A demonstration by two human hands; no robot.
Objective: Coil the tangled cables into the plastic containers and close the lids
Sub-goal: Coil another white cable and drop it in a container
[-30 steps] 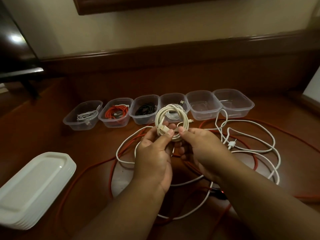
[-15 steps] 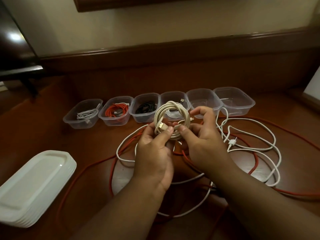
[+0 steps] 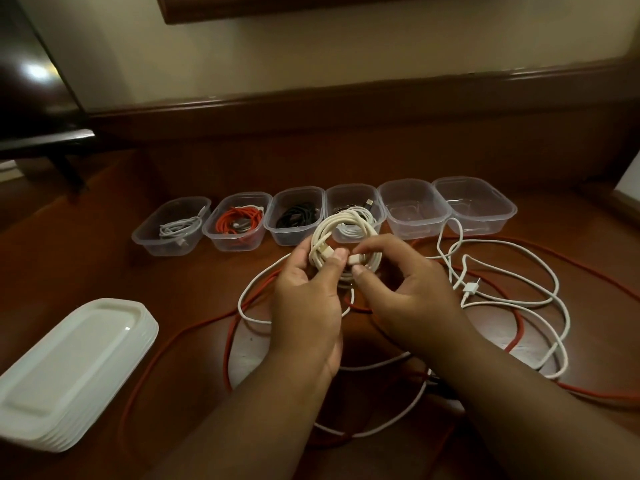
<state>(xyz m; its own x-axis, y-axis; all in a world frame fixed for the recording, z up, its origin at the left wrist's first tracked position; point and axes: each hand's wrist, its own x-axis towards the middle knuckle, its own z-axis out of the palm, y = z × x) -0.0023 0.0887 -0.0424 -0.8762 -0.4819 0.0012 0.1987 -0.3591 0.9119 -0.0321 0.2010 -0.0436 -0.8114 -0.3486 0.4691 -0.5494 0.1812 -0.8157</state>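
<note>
1. Dark wood bench (image 3: 104,258) against a cream wall; six clear plastic containers (image 3: 414,209) in a row at the back, four already holding coils, the two on the right empty.
2. Left hand (image 3: 304,306) pinches the cream coiled cable (image 3: 346,237) by thumb and fingers (image 3: 337,254), curled tight on the bundle. Right hand (image 3: 408,292) pinches the loose connector end against the coil.
3. Coil is held above the bench, in front of the fourth container.
4. Uncoiled white cable (image 3: 519,303) and orange cable (image 3: 173,344) lie tangled beneath the hands. Stacked white lids (image 3: 76,368) sit at left, none fitted.
5. Risks (my read): coil may spring open if the end isn't tucked; loops below could snag a wrist.
6. No readable brands or labels.
</note>
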